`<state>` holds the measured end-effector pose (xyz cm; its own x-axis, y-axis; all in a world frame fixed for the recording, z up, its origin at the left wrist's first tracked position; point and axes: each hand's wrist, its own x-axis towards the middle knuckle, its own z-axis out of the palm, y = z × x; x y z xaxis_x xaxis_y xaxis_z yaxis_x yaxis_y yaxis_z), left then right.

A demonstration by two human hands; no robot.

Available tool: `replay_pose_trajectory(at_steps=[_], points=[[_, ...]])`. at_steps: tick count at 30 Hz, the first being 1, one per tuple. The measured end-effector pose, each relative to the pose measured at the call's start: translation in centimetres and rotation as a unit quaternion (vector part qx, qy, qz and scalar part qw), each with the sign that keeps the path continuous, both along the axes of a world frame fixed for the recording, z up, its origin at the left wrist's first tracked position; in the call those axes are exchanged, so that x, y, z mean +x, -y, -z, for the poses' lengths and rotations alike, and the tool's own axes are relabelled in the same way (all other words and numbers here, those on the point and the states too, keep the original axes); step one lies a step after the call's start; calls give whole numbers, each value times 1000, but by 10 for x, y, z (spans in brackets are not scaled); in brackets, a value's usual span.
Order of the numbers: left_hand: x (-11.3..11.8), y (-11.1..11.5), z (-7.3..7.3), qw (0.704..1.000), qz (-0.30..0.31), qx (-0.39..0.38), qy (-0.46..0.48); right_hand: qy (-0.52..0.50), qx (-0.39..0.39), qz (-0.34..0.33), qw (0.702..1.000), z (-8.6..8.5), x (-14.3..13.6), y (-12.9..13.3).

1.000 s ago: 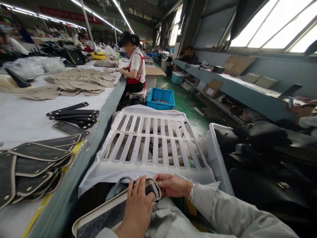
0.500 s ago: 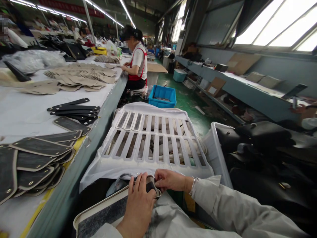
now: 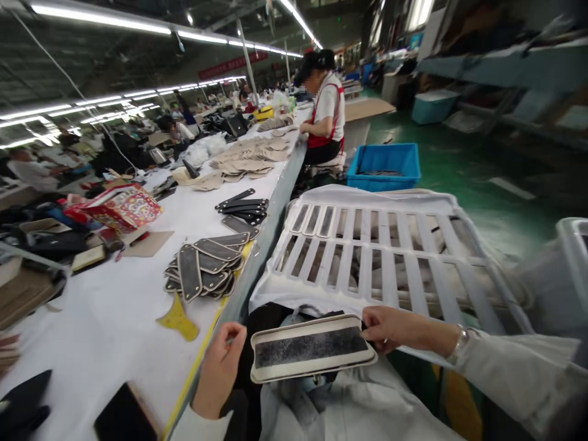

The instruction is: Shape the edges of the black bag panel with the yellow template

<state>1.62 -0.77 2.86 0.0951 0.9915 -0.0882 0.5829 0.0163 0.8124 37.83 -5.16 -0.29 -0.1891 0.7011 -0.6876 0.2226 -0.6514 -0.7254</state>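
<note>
A long cream-edged piece with a dark grey centre strip (image 3: 310, 348) lies across the person's lap. My right hand (image 3: 388, 327) pinches its right end between thumb and fingers. Off the piece's left end, beside the table edge, my left hand (image 3: 223, 361) is raised with its fingers curled; whether anything small is in them is hidden. A white slotted tray (image 3: 395, 251) on white cloth is in front of the lap, with a few grey strips (image 3: 313, 219) in its upper left slots.
On the white table (image 3: 124, 324) at the left are a pile of dark edged pieces (image 3: 202, 266), black straps (image 3: 243, 208), a yellow piece (image 3: 180, 318) and a phone-like dark object (image 3: 126, 416). A co-worker (image 3: 327, 113) sits ahead near a blue bin (image 3: 383, 166).
The view has swung left. My left hand has let go of the piece and moved left of it. The piece now lies nearly level, with my right hand still at its right end.
</note>
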Motion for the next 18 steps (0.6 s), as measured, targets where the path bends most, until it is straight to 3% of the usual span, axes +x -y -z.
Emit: replay_pose_trajectory(at_steps=[2, 5, 9, 14, 18], points=[[-31, -1, 12, 985, -49, -133, 98, -36, -17, -20, 999, 1, 3, -2], [-40, 4, 38, 933, -2, -281, 223, -27, -39, -47, 998, -1, 5, -4], [-25, 6, 55, 918, 32, -314, 241, 77, -94, -112, 986, -11, 4, -7], [-27, -10, 48, 912, 76, -343, 214, 119, -150, -240, 952, -20, 5, -15], [-30, -24, 45, 906, 136, -362, 171, 104, -152, -275, 944, -19, 4, -22]])
